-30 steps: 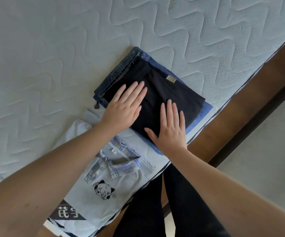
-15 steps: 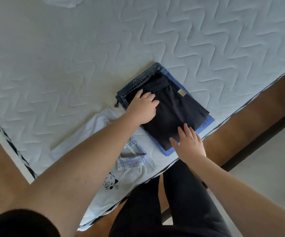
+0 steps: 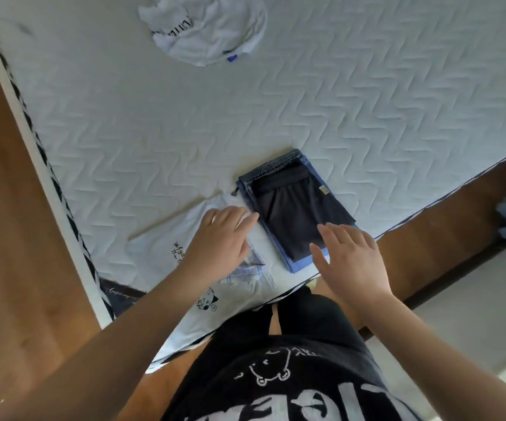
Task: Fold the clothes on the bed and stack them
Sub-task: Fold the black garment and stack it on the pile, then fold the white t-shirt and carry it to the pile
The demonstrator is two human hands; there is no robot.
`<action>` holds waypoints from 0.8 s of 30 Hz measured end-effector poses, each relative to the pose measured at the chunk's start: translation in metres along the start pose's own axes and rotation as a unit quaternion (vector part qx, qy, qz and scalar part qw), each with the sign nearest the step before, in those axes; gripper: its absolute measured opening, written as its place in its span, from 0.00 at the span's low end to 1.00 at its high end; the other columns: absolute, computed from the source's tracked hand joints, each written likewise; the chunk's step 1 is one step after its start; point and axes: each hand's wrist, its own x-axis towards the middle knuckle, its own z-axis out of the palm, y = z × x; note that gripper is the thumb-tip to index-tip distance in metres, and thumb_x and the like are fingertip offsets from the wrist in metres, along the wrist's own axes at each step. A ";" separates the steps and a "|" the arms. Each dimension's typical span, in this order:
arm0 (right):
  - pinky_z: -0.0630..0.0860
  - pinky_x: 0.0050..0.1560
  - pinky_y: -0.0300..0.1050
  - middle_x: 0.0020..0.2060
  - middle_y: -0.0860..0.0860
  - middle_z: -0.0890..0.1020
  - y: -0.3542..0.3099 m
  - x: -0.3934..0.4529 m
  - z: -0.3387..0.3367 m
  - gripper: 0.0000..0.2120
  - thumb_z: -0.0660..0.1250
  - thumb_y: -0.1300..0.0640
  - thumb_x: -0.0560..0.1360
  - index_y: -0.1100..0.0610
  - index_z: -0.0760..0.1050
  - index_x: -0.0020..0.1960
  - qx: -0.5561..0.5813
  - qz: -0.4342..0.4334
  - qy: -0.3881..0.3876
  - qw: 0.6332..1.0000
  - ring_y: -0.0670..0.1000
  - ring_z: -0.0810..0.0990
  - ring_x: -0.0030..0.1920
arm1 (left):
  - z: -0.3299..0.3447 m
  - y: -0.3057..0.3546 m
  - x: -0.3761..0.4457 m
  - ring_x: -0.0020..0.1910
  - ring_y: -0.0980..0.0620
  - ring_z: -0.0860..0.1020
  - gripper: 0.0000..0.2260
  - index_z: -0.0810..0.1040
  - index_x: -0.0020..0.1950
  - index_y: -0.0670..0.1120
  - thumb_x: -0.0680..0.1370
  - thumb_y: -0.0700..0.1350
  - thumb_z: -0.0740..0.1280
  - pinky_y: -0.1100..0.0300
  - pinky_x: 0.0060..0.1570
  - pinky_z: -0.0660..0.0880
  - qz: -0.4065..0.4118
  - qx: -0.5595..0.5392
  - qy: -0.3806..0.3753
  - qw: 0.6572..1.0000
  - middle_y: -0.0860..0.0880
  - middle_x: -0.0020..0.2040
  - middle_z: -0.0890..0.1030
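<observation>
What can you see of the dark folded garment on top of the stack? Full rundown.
The dark folded garment is black or very dark navy, smooth thin fabric, folded into a flat rectangle. Its far end shows a gathered band; a small tan tag sits on its right edge. It lies on folded blue jeans, whose denim shows on all sides, near the mattress edge. The right hand, fingers spread, covers its near corner; contact unclear.

In front of me, folded black shorts point(image 3: 300, 220) lie stacked on folded jeans point(image 3: 279, 174); a crumpled white shirt point(image 3: 209, 28) lies far off.
</observation>
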 end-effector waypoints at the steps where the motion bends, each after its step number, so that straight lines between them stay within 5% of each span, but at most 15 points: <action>1: 0.73 0.61 0.54 0.57 0.54 0.82 -0.006 -0.005 -0.003 0.18 0.66 0.48 0.78 0.59 0.78 0.62 -0.006 -0.010 0.004 1.000 0.57 0.80 0.58 | -0.004 0.003 -0.015 0.64 0.46 0.73 0.20 0.73 0.69 0.46 0.77 0.46 0.56 0.49 0.61 0.67 -0.016 0.007 0.014 1.000 0.47 0.63 0.76; 8: 0.74 0.64 0.55 0.61 0.55 0.81 -0.023 -0.039 -0.011 0.22 0.61 0.45 0.79 0.59 0.77 0.65 0.001 -0.109 -0.008 0.994 0.57 0.79 0.62 | -0.013 0.051 -0.079 0.62 0.42 0.75 0.22 0.75 0.69 0.46 0.79 0.52 0.56 0.46 0.61 0.70 -0.113 -0.015 0.009 0.993 0.45 0.60 0.79; 14: 0.56 0.75 0.50 0.73 0.52 0.69 -0.004 -0.065 -0.015 0.27 0.53 0.41 0.82 0.54 0.66 0.75 -0.021 -0.200 -0.065 0.977 0.53 0.65 0.74 | -0.015 0.108 -0.120 0.58 0.43 0.79 0.23 0.77 0.67 0.45 0.78 0.53 0.56 0.46 0.56 0.76 -0.184 -0.063 0.044 0.980 0.45 0.58 0.81; 24: 0.69 0.68 0.57 0.65 0.56 0.78 -0.045 -0.077 -0.047 0.24 0.58 0.44 0.80 0.58 0.75 0.68 -0.039 -0.307 -0.008 0.951 0.58 0.76 0.66 | -0.016 0.133 -0.204 0.64 0.42 0.77 0.26 0.75 0.71 0.47 0.78 0.57 0.54 0.44 0.64 0.73 -0.314 -0.091 0.034 0.945 0.45 0.63 0.79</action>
